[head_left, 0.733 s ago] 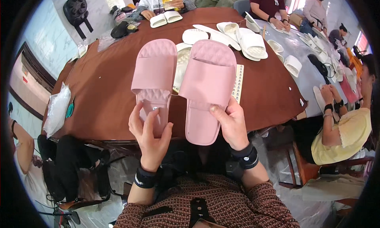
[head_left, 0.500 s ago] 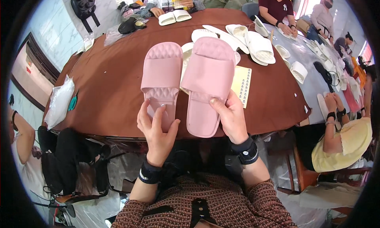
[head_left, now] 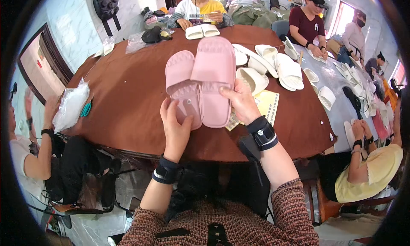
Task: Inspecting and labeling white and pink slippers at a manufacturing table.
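Note:
Two pink slippers are held up over the table's near side, toes pointing away and edges overlapping. My left hand [head_left: 176,128] is closed around the heel end of the left slipper [head_left: 180,69], thumb on the near inner side and fingers along the outer edge. A small round white sticker [head_left: 189,101] sits on that slipper's insole. My right hand [head_left: 242,101] grips the right slipper [head_left: 213,64] by its outer edge, thumb on top of the insole. The right slipper partly covers the left one. Beneath my right hand lies a yellow sticker sheet [head_left: 269,106], partly hidden.
White slippers [head_left: 290,71] are heaped right of the pink pair on the brown-covered table [head_left: 124,113]. At the left edge lie a clear plastic bag [head_left: 73,104] and teal scissors [head_left: 86,109]. Co-workers sit around; one opposite has white slippers [head_left: 202,31] in front.
The pink slippers have come together and now overlap, having been side by side. My left fingers have moved off the insole to its edge, and the round sticker shows there. The view has tilted up.

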